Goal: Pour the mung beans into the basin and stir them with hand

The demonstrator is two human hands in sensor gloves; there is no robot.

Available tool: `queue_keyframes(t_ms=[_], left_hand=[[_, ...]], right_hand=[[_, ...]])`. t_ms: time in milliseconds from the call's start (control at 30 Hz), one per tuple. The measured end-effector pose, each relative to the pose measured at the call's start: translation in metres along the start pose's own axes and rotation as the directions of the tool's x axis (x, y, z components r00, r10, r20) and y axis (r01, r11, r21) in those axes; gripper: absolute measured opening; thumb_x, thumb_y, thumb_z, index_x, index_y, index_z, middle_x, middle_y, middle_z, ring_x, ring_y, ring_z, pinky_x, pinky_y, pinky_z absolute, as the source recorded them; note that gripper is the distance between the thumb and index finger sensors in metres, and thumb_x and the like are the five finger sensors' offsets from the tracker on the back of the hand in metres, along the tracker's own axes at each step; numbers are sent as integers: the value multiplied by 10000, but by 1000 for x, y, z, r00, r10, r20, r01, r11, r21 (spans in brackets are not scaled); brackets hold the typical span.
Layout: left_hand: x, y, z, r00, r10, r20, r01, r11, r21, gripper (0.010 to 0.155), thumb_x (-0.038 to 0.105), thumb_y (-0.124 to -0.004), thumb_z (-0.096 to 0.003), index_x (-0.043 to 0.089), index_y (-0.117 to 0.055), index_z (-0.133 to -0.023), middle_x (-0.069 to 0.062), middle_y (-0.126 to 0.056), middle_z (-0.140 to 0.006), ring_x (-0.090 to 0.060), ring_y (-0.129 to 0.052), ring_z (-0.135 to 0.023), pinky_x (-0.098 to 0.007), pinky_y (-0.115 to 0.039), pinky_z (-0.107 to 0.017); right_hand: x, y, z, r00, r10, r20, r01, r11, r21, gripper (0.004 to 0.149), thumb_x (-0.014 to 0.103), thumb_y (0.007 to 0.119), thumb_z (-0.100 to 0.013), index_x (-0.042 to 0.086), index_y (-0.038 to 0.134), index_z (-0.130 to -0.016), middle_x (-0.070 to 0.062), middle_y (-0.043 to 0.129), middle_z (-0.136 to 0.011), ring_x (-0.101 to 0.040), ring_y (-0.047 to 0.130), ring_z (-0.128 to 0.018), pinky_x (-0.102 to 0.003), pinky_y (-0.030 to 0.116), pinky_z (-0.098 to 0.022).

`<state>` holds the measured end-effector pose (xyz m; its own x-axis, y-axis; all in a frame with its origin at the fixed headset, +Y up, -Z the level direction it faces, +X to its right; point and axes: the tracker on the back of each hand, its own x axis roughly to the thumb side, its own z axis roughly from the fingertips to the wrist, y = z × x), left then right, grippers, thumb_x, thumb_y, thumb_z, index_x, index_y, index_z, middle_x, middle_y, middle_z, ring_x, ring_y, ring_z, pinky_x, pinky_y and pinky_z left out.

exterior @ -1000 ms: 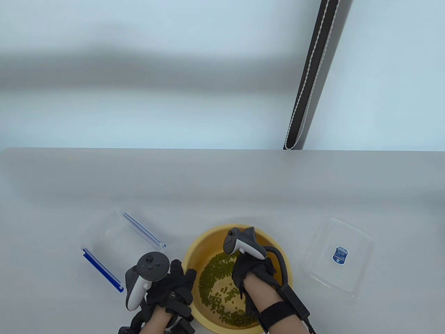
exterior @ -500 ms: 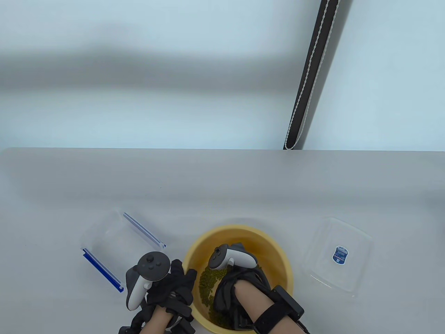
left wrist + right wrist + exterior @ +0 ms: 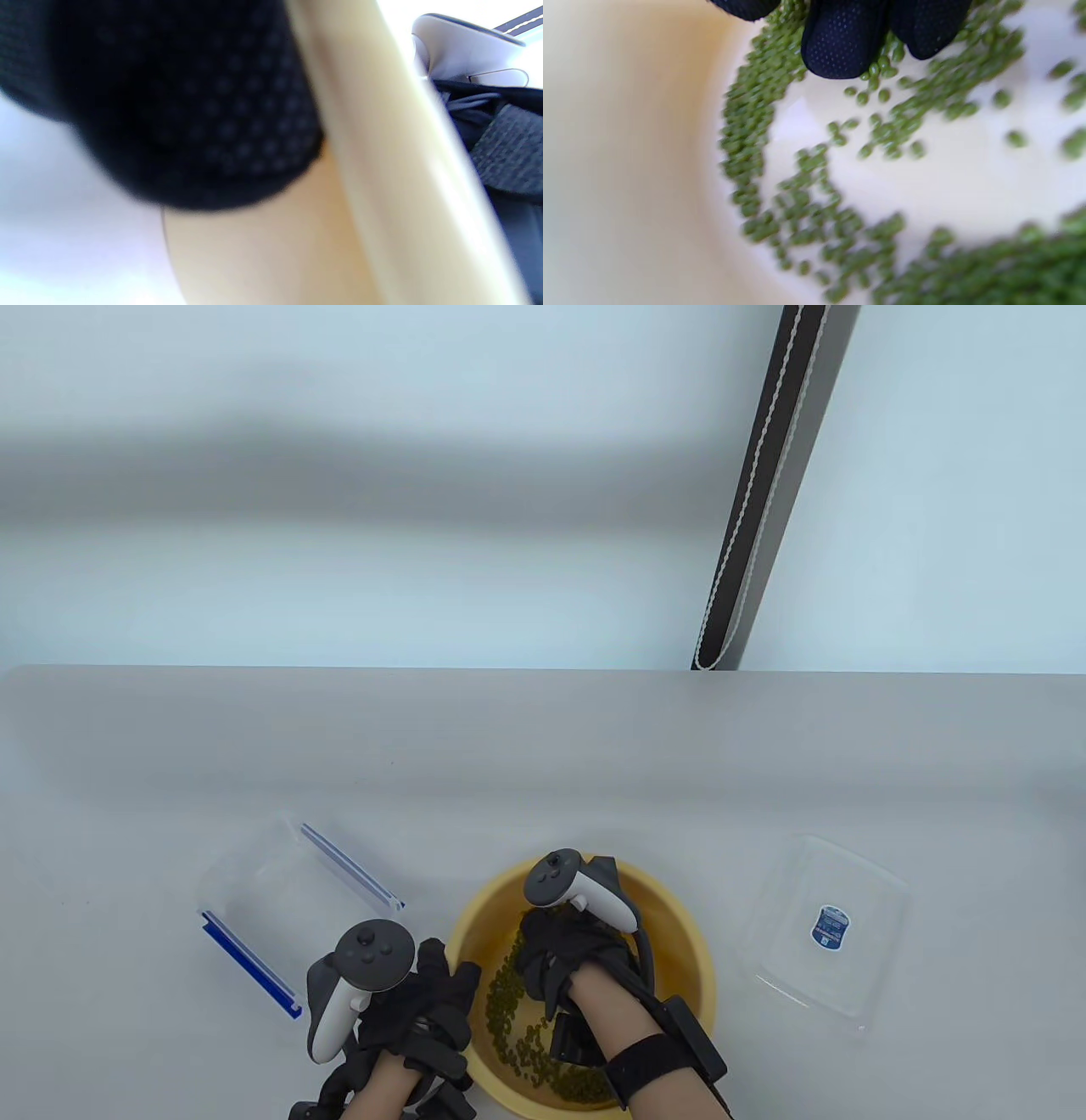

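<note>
We are judging the pour as done: the small green mung beans point(image 3: 509, 1010) are lying loose on the floor of the round yellow plastic basin point(image 3: 679, 916), near the front edge of the white tabletop point(image 3: 543, 746), and the clear rectangular plastic container point(image 3: 827, 933) to the right is sitting empty. We are now in the stirring step. Our right hand point(image 3: 564, 959) is reaching into the basin, fingertips point(image 3: 844, 46) extended and touching beans, gripping nothing. Our left hand point(image 3: 424, 1010) is resting against the basin's left rim; whether its fingers are curling round the rim we cannot tell. More stirring is probably remaining.
</note>
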<state>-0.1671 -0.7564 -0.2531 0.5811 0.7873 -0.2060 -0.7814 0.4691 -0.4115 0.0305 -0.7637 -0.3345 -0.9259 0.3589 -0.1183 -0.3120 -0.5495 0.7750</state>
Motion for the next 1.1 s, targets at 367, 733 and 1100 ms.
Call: queue_keyframes(t_ms=[367,733,1100], left_hand=[[0,0,0,1000,1,0,-1,1000,2,733,400,-548,-575,-150,-240,-950,-138,-972,-272,-64,-1051,56,-380,-965,-178],[0,0,0,1000,6,-5,-6,1000,4,735,397,-546,-575,-154,-234,-948,-141,-972,-268,-67,-1053,59,-380,-966,-177],[0,0,0,1000,4,-3,-4,1000,5,735,399,-547,-575,-153,-236,-949,-142,-972,-268,-67,-1052,60,-381,-965,-176]], right_hand=[[-11,-8,6,974,172,-150,-185,979,-81,595,258,635,-540,106,240,-959,-209,388,-920,-201,824,-679,-519,690,-553],[-17,16,16,898,371,-236,-364,928,76,487,232,710,-483,-194,704,-719,-501,750,-538,-367,1019,-411,-577,844,-270],[15,47,2,992,-93,88,47,905,423,475,255,696,-478,-56,592,-822,-264,791,-670,-212,999,-538,-505,812,-435]])
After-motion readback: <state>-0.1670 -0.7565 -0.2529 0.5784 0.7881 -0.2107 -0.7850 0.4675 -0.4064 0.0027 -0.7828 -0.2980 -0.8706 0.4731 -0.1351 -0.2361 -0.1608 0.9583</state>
